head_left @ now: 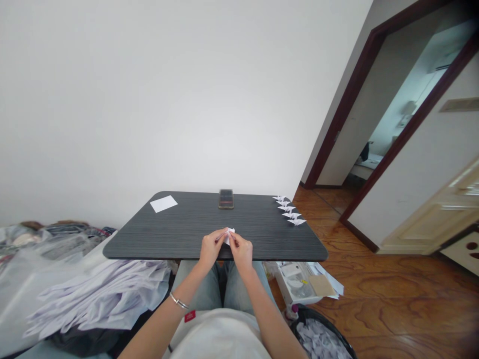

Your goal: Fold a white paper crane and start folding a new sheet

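Both my hands pinch a small piece of folded white paper (228,237) between them, just above the front edge of the dark table (194,219). My left hand (210,247) grips its left side and my right hand (241,248) its right side. Fingers cover much of the paper, so its exact folded shape is hard to make out. Several folded paper cranes (291,210) stand in a row along the table's right edge. A flat stack or sheet of white paper (163,203) lies at the back left.
A phone (226,198) leans on a stand at the table's back edge, near the white wall. Below right are a white box (295,281) of odds and ends and a black bin (325,334) full of crumpled white paper. Piled clothes (108,294) lie at the left.
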A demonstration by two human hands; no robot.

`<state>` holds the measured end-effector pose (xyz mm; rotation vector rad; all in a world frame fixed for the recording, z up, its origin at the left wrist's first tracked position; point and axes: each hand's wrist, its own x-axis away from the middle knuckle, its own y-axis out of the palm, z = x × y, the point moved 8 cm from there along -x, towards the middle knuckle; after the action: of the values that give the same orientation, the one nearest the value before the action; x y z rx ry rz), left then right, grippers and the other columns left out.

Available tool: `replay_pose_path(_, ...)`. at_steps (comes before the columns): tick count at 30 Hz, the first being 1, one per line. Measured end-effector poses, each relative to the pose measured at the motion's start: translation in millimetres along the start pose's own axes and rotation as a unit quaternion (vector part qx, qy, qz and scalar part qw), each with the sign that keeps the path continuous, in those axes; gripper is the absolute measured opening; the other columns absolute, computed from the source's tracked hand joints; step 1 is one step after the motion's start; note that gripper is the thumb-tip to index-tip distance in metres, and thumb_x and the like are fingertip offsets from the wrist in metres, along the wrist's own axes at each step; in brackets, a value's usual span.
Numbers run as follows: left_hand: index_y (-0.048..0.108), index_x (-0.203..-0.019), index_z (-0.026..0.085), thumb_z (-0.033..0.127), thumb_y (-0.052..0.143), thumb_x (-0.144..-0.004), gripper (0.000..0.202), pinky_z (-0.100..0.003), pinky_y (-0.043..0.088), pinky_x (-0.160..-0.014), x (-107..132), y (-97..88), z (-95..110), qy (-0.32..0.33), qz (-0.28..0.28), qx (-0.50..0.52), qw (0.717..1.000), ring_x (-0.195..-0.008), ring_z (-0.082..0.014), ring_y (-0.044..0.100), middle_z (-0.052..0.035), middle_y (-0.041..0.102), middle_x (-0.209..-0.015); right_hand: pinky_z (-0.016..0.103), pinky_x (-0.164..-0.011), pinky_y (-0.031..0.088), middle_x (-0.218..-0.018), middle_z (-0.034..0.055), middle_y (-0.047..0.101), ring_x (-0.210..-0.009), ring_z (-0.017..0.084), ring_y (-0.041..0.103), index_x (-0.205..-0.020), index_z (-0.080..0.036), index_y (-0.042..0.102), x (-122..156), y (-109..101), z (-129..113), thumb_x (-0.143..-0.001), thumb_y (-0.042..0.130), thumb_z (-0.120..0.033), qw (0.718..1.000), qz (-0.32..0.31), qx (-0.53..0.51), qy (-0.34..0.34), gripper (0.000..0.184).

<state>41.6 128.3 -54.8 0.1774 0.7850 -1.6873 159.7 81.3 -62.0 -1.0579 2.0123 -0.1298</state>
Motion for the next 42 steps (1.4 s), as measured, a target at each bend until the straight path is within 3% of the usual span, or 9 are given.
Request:
replay_pose_path(12,0.063,-0.102,0.020,0.029,0.048,-0.082,0.027,-0.035,0.046,-0.087,3,1.6,7,0.041,-0.001,-0.029,0.999,-0.097,-0.0193,0.060,-0.0067,0.065,-0.105,0.023,-0.061,0.046,-0.072,0.0061,0.070,-0.062,0.018,0.065,-0.090,-0.018,0.065,-1,0,1,-0.084,0.043,-0.027,0.999,-0.016,-0.023,0.018,0.025)
replay_pose_path(17,0.060,-0.107,0.019,0.024,0.049,-0.080,0.029,-0.034,0.045,-0.089,3,7.5,12,0.068,-0.036,-0.028,0.997,-0.101,-0.0190,0.057,-0.0075,0.062,-0.110,0.022,-0.054,0.046,-0.065,0.0038,0.068,-0.056,0.016,0.063,-0.084,-0.018,0.064,-1,-4,6,-0.084,0.043,-0.030,0.998,-0.001,-0.047,0.047,0.025)
replay_pose_path(23,0.060,-0.105,0.018,0.011,0.047,-0.076,0.032,-0.029,0.048,-0.074,2,7.9,9,0.054,-0.050,-0.015,0.997,-0.091,-0.0181,0.059,-0.0073,0.064,-0.104,0.021,-0.047,0.045,-0.057,0.0006,0.064,-0.050,0.014,0.059,-0.078,-0.019,0.062,-3,-3,10,-0.083,0.042,-0.033,0.994,-0.003,-0.081,0.073,0.025)
replay_pose_path(28,0.063,-0.094,0.018,0.013,0.048,-0.076,0.024,-0.027,0.046,-0.072,2,1.8,13,0.050,-0.029,-0.013,0.998,-0.082,-0.0173,0.059,-0.0055,0.065,-0.090,0.020,-0.046,0.045,-0.057,-0.0006,0.063,-0.048,0.013,0.059,-0.076,-0.020,0.061,-3,0,4,-0.083,0.043,-0.031,0.993,-0.035,-0.099,0.061,0.022)
replay_pose_path(34,0.064,-0.088,0.017,0.020,0.048,-0.078,0.019,-0.027,0.044,-0.071,2,0.5,20,0.054,-0.030,-0.009,0.998,-0.078,-0.0172,0.057,-0.0057,0.063,-0.086,0.019,-0.045,0.046,-0.053,-0.0015,0.061,-0.046,0.013,0.061,-0.077,-0.019,0.058,-2,2,1,-0.086,0.039,-0.032,0.982,-0.082,-0.154,0.073,0.025)
replay_pose_path(42,0.063,-0.087,0.017,0.020,0.047,-0.079,0.019,-0.027,0.043,-0.072,1,-2.3,23,0.050,-0.027,-0.001,0.998,-0.080,-0.0177,0.057,-0.0059,0.063,-0.085,0.020,-0.046,0.046,-0.057,-0.0004,0.063,-0.049,0.014,0.060,-0.079,-0.019,0.062,-2,0,-1,-0.083,0.043,-0.033,0.987,-0.064,-0.133,0.060,0.023)
